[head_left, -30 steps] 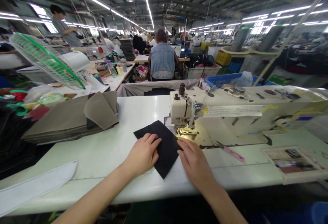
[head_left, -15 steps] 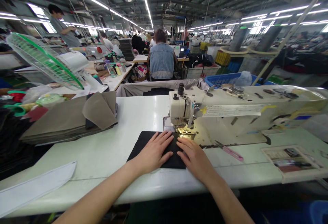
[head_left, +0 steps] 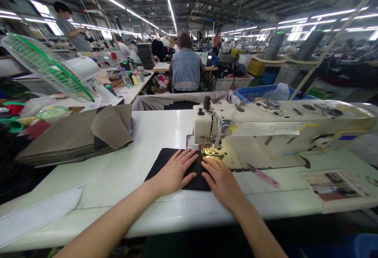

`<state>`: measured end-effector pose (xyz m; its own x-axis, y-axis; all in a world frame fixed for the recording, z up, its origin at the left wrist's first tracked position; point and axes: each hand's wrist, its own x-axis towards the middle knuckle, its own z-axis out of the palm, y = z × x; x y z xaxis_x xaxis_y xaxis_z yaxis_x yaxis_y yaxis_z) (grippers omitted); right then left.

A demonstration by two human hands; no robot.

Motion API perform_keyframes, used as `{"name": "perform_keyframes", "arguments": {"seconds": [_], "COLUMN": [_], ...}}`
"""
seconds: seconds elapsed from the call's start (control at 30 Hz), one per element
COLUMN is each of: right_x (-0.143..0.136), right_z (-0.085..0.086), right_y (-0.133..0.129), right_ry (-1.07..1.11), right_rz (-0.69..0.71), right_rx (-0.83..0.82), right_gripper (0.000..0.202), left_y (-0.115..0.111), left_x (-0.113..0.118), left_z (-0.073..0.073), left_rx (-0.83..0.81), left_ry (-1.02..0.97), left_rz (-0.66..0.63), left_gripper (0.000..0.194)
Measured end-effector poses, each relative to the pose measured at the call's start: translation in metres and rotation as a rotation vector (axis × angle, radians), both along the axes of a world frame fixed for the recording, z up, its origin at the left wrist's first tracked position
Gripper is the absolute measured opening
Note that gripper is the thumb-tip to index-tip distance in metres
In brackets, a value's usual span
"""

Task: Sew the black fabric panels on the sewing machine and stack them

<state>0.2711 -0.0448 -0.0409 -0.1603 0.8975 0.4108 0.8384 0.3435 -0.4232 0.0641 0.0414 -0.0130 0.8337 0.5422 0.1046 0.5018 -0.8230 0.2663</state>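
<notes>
A piece of black fabric (head_left: 161,166) lies flat on the sewing table, its far right edge by the needle area of the sewing machine (head_left: 251,122). My left hand (head_left: 174,172) rests palm down across the fabric, fingers stretched out. On the fabric's right edge lies my right hand (head_left: 220,179), fingers extended and their tips just short of the lit brass-coloured plate (head_left: 213,153). Neither hand grips anything. Both hands cover part of the fabric, and the machine's head hides the needle from clear view.
Pink-handled snips (head_left: 264,176) lie right of my right hand, near a tray of small parts (head_left: 336,191). Grey-brown fabric pieces (head_left: 65,140) are stacked at left, before a fan (head_left: 50,69). A white strip (head_left: 41,212) lies front left. A person in a denim vest (head_left: 186,69) sits ahead.
The black fabric and both hands appear almost unmoved against the machine. The whole view has shifted slightly, and the hands keep their flat pose.
</notes>
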Motion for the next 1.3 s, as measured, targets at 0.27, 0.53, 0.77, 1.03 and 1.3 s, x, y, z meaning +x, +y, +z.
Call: {"name": "perform_keyframes", "arguments": {"seconds": [0.27, 0.53, 0.77, 1.03, 1.3], "right_x": [0.004, 0.006, 0.007, 0.009, 0.008], "right_z": [-0.001, 0.007, 0.009, 0.011, 0.005], "right_y": [-0.033, -0.043, -0.002, 0.023, 0.004], "right_ry": [-0.003, -0.051, -0.111, -0.158, -0.067], "right_rz": [0.044, 0.058, -0.035, -0.128, -0.101], "right_rx": [0.071, 0.091, 0.086, 0.058, 0.036], "right_gripper": [0.027, 0.024, 0.017, 0.015, 0.019], "left_y": [-0.025, -0.039, 0.002, 0.038, 0.046], "left_x": [-0.009, -0.016, -0.006, 0.004, 0.008], "left_z": [0.012, 0.016, 0.007, 0.002, 0.001], "left_rx": [-0.045, -0.08, -0.027, -0.007, 0.023], "left_ry": [0.047, -0.003, -0.004, -0.044, -0.026], "left_rz": [-0.141, -0.219, -0.168, -0.128, -0.077], "left_gripper": [0.048, 0.049, 0.045, 0.042, 0.043]}}
